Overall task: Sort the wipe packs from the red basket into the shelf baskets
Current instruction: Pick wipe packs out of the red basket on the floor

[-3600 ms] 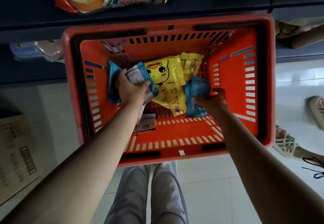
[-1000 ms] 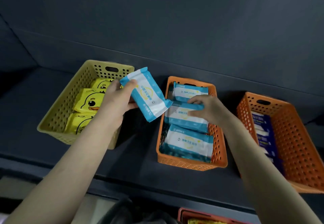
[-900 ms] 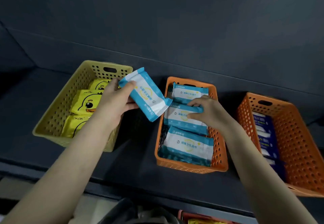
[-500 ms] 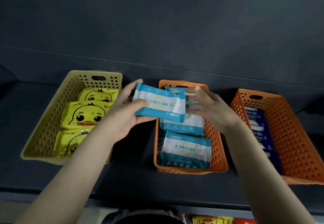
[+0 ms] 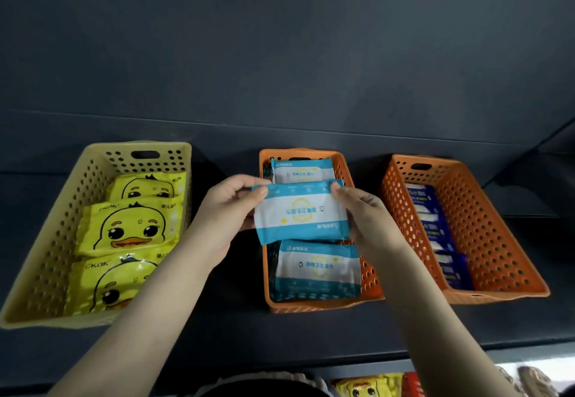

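Note:
A blue-and-white wipe pack (image 5: 300, 211) hovers flat over the middle orange basket (image 5: 371, 284). My left hand (image 5: 225, 216) grips its left end and my right hand (image 5: 368, 219) grips its right end. Under it, the basket holds more blue-and-white packs, one at the back (image 5: 303, 171) and one at the front (image 5: 317, 270). On the left, the yellow basket (image 5: 40, 259) holds yellow duck packs (image 5: 130, 228). On the right, another orange basket (image 5: 497, 241) holds dark blue packs (image 5: 435, 235). A sliver of the red basket (image 5: 412, 384) with a yellow pack (image 5: 364, 387) shows at the bottom edge.
All three baskets stand on a dark shelf (image 5: 236, 334) with a dark back wall. Bare shelf lies between the baskets and along the front edge.
Both hands left the red basket and came up to the shelf. The right hand released its pack into the middle basket, then took the right end of the pack from my left hand, now over that basket.

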`<state>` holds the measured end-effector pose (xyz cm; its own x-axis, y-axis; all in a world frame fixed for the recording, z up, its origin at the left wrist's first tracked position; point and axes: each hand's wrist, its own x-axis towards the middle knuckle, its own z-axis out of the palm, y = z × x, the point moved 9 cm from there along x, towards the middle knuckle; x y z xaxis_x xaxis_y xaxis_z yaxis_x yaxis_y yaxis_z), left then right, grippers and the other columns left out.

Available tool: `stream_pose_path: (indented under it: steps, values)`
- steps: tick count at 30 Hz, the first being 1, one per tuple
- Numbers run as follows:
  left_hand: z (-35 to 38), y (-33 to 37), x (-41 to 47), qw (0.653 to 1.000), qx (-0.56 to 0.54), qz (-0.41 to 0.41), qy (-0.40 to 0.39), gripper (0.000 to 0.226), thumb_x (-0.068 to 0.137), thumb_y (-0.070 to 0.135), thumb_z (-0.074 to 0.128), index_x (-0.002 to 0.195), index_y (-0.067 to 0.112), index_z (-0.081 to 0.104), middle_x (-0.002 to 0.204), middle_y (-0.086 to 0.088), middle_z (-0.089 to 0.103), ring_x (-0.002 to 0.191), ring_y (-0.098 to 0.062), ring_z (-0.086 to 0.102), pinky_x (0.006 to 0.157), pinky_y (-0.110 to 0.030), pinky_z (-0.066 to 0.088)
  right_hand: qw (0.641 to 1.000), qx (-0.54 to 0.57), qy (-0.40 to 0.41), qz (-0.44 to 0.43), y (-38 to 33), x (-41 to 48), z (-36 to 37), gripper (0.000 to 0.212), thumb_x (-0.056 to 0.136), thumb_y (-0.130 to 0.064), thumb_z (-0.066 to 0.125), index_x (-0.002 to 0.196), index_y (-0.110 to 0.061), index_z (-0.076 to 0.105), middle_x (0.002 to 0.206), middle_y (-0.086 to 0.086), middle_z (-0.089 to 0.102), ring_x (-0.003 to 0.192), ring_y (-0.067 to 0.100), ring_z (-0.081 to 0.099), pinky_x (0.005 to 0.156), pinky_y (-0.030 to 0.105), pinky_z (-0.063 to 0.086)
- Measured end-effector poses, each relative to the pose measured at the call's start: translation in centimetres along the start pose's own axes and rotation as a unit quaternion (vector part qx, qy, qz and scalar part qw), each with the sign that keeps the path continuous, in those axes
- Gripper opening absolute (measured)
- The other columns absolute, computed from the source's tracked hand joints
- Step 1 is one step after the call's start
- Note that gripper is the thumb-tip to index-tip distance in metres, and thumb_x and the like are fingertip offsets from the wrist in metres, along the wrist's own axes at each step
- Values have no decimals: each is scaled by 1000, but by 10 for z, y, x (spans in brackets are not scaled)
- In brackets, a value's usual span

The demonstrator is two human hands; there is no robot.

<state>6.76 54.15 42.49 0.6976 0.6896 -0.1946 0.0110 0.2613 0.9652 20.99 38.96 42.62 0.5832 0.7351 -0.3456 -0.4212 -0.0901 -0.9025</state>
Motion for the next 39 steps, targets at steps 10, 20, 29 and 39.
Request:
stream_pose_path:
  steps: [10,20,29,39]
  values:
    - [12,0,-1,1000,-12,20,-20,11,93,3,60,88,13,61,80,-3,68,77,-12,70,66,-24,56,987,134,53,73,30,-5,4,20,88,-19,69,102,-10,59,111,7,72,101,24,70,75,32,60]
    - [-9,-34,-9,996,75,-37,-3,34,98,20,55,128,36,51,130,17,55,114,1,54,96,-30,48,857,-499,-95,-88,-44,-2,6,27,90,-10,66,97,-37,66,100,-17,69,92,-8,64,73,9,50]
    - [6,-48,-24,992,49,-103,-60,45,99,15,53,137,39,47,130,17,56,114,-4,58,68,-22,56,792,-577,-172,-99,10,-10,32,20,92,-17,65,112,-18,68,109,-7,69,101,-1,62,92,14,48]
    - [-3,-55,-31,991,80,-109,12,25,97,26,58,105,49,60,118,13,64,109,-8,63,70,-23,57,777,-593,-146,-151,13,-6,20,26,82,-30,75,107,-30,66,98,-17,57,92,-6,54,77,5,40]
